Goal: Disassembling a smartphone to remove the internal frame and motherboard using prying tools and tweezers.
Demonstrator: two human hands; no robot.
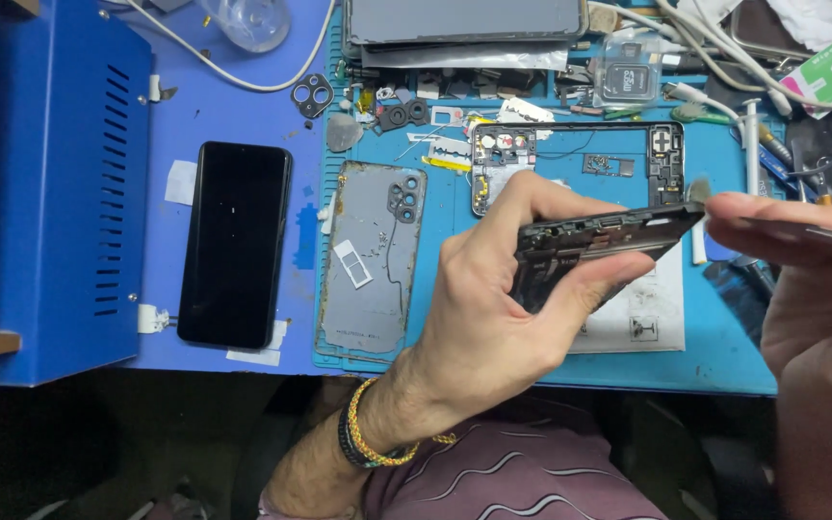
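Observation:
My left hand (493, 308) grips a dark opened phone body (594, 246), held tilted on edge above the blue work mat (724, 356). My right hand (801, 289) pinches a thin metal tool (801, 231) whose small brush-like tip (698, 191) touches the phone body's upper right corner. A beaded bracelet sits on my left wrist. Behind the held piece, a phone frame (580, 154) with exposed parts lies flat on the mat. A grey back cover (370, 260) with camera holes lies face down to the left.
A black phone screen (235, 244) lies on the blue bench at left, beside a blue metal box (45, 193). Small parts, a camera ring (312, 94), cables and packets clutter the far edge. A white printed sheet (642, 313) lies under the held piece.

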